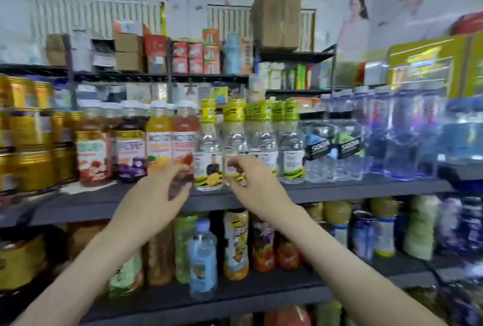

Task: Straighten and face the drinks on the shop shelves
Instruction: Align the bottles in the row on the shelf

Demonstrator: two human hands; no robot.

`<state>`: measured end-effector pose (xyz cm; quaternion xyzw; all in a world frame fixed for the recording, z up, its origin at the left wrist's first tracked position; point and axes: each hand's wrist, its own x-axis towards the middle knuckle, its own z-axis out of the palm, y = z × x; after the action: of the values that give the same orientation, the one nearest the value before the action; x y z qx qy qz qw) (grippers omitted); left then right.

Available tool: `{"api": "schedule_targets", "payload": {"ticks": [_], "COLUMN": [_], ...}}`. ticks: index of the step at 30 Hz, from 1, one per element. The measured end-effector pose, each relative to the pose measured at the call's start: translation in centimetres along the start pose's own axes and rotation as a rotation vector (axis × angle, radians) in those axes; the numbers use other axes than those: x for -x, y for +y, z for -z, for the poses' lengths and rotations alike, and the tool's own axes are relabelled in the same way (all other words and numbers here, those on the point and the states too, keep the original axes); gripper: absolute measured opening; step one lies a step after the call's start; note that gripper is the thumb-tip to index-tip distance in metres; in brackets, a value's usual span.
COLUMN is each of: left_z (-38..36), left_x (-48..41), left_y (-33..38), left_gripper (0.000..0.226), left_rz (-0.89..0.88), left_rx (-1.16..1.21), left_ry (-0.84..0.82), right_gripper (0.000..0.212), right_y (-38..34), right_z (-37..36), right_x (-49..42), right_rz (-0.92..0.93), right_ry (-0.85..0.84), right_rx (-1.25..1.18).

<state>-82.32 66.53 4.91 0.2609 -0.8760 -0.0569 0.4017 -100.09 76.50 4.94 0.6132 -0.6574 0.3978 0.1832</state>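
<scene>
A row of clear bottles with yellow-green caps stands on the middle shelf. My right hand grips the lower part of the second clear bottle. My left hand hovers with spread, relaxed fingers beside the first clear bottle, at the foot of the red juice bottle; it holds nothing. The first bottle's label faces forward. Juice bottles in orange, purple and red-white stand to the left.
Gold cans fill the shelf's left end; soda bottles and blue water bottles its right. The lower shelf holds mixed drinks, with a pale blue bottle at the front. A cardboard box sits up top.
</scene>
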Motion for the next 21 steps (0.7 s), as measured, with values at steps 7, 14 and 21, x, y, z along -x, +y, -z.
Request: {"api": "schedule_targets", "payload": {"ticks": [7,14,21], "left_z": [-7.0,-14.0,-21.9], "left_x": [-2.7,-3.0,-1.8], "left_y": [9.8,20.1,30.8], "left_gripper": [0.022,0.037,0.035], "left_rz": [-0.127,-0.203,-0.176], "left_rx": [0.264,0.204,0.193], "left_ry": [-0.053,-0.129,-0.120], "right_gripper": [0.033,0.032,0.027], "right_y": [7.2,14.8,23.4], "right_z": [10.9,20.0,27.1], "right_x": [5.9,12.8,19.5], "right_rz": [-0.244,-0.370,-0.391], "right_ry": [0.101,0.146,0.081], "right_rx": [0.175,0.297,0.295]}}
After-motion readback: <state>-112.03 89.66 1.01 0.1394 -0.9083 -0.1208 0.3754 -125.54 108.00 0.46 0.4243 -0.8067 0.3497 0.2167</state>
